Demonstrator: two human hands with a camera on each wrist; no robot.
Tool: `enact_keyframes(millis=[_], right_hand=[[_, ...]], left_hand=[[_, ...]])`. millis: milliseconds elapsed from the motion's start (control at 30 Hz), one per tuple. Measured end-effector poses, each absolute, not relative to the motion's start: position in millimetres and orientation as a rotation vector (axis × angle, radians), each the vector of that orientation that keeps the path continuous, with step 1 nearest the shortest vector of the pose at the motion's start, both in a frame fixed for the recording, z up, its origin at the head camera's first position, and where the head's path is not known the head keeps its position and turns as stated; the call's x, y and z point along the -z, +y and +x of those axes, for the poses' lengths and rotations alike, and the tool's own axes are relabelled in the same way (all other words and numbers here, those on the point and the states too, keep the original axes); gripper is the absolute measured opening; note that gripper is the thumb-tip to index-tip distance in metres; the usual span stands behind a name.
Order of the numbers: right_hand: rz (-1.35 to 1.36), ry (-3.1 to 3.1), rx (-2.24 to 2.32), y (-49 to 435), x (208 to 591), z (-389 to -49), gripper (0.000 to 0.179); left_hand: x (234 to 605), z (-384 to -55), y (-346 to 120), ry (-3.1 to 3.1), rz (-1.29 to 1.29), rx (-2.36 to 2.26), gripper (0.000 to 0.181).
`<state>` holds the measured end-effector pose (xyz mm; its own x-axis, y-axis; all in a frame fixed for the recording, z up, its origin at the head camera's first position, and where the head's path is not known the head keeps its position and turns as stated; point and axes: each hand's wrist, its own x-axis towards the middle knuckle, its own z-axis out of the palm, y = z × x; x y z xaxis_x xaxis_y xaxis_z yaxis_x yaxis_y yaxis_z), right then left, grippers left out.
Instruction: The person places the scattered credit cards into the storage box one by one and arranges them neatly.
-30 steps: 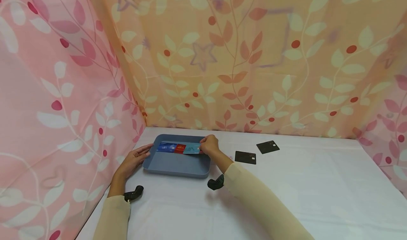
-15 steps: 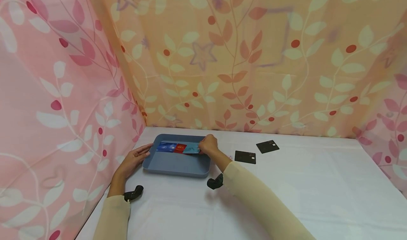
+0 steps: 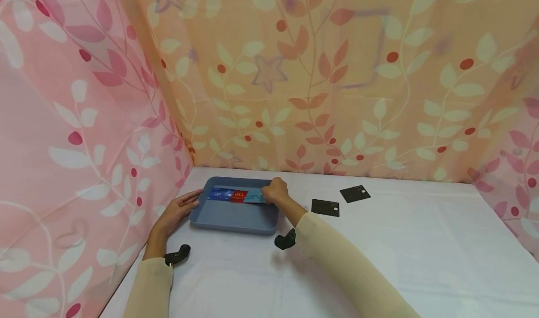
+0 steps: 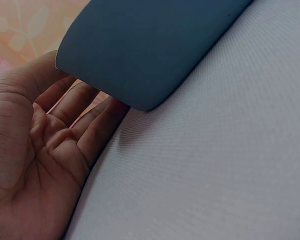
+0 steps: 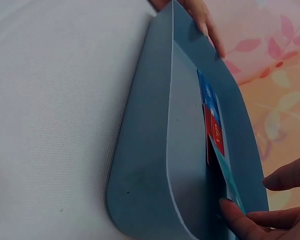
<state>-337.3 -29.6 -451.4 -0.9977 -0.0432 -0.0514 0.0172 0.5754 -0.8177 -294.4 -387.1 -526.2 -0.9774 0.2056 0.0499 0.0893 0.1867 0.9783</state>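
Observation:
A blue-grey tray (image 3: 233, 217) stands at the left of the table. Inside, along its far wall, lie a blue card (image 3: 219, 194), a red VIP card (image 3: 238, 196) and a teal VIP card (image 3: 254, 196), overlapping in a row. At the tray's right end my right hand (image 3: 276, 191) pinches the teal card by its right edge; the right wrist view has that card (image 5: 224, 167) tilted, its near end raised off the tray floor. My left hand (image 3: 173, 215) rests against the tray's left end, its fingers (image 4: 72, 102) extended and touching the wall and rim.
Two black cards lie on the white tablecloth right of the tray, one nearer (image 3: 325, 207), the other farther back (image 3: 355, 194). Patterned cloth walls (image 3: 337, 98) rise behind and at both sides. A black wrist camera (image 3: 285, 240) hangs below the right sleeve.
Since one second ago, the right hand has shifted slightly left with the teal card. Left hand, tray and black cards stay in place.

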Motion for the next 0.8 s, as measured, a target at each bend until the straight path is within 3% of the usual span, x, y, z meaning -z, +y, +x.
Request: enact_keyframes(millis=[800], right_hand=[[-0.165,2.713,1.296,-31.5,451.9,-335.9,0.012]], left_hand=[[525.8,-295.8,-385.6,2.346,0.264,-1.918,0.054]])
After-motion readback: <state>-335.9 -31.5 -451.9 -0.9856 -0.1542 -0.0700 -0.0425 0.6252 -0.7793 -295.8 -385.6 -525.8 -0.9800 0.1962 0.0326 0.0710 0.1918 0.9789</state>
